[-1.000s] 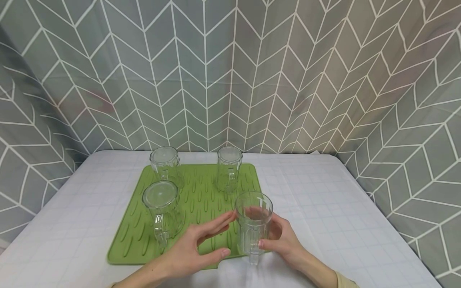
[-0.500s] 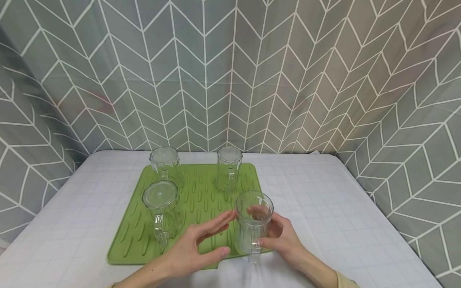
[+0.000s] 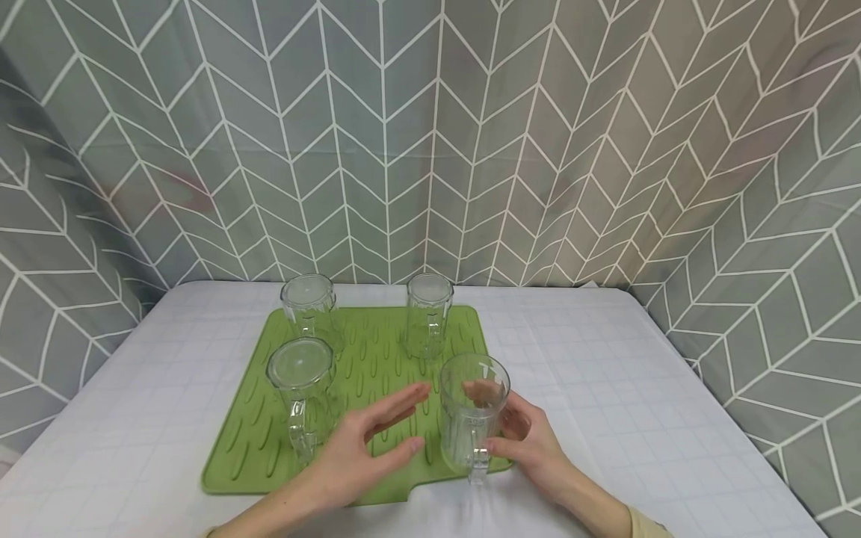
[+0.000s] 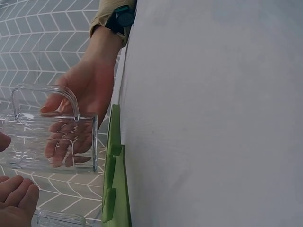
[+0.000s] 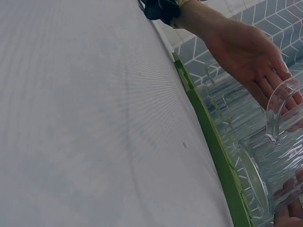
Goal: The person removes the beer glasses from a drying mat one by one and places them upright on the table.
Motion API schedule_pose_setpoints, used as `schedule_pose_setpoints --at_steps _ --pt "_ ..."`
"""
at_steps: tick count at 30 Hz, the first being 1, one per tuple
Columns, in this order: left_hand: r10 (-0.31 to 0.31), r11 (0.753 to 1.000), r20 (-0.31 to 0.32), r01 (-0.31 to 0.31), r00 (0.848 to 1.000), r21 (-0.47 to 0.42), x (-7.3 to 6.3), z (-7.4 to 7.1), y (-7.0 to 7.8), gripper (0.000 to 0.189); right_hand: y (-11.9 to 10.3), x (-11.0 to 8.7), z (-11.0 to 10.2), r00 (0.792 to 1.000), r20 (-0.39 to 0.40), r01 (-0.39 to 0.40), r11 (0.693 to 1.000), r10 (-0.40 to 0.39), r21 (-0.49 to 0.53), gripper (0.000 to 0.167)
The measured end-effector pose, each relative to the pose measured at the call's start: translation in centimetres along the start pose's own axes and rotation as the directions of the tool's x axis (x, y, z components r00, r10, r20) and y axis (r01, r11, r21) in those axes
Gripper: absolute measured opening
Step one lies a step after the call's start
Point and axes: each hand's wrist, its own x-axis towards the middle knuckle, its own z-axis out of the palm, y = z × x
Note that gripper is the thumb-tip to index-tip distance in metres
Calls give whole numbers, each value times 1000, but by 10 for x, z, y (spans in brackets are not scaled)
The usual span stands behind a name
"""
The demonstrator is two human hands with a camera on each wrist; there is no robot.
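Observation:
In the head view my right hand [image 3: 534, 452] holds a clear glass mug [image 3: 464, 441] from its right side, thumb by the handle. The mug's handle faces me and its lower end is close over the front right corner of the green drying mat [image 3: 377, 478]. My left hand [image 3: 356, 456] is just left of this mug, thumb and fingers apart, holding nothing. The left wrist view shows the right hand [image 4: 90, 90] behind the glass mug [image 4: 28, 142]. In the right wrist view the left hand [image 5: 246, 54] reaches in beyond the mug's handle [image 5: 274, 111].
Three more glass mugs stand on the mat with their bases up: one at back left [image 3: 308, 295], one at back right [image 3: 429, 291], and one at front left [image 3: 301, 366], beside my left hand. White cloth [image 3: 572, 373] covers the table; a patterned curtain [image 3: 403, 149] hangs behind.
My left hand has drawn slightly left, away from the held mug. The mug's lower part has shifted a little back over the mat, its handle swinging slightly right.

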Motion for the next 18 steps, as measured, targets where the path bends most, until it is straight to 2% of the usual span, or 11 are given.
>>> schedule_pose_setpoints --at_steps 6,9,11,14,15,18 --pt "10 999 -33 -9 999 37 1 -4 8 61 1 0 -1 999 10 37 998 -37 45 67" --pt "109 992 -53 -105 993 69 1 -10 17 61 1 1 0 998 19 57 996 -59 69 66" --pt "189 979 -73 -182 979 93 1 -17 24 60 1 1 0 998 20 65 994 -67 84 66" --pt "312 948 -116 -301 943 98 2 -31 34 61 1 1 0 998 16 65 994 -67 90 65" --pt "324 945 -134 -313 937 95 1 -37 38 62 1 1 0 998 13 63 994 -65 87 65" --pt "374 927 -204 -372 905 52 1 -56 48 63 1 1 -1 998 3 57 996 -58 75 65"
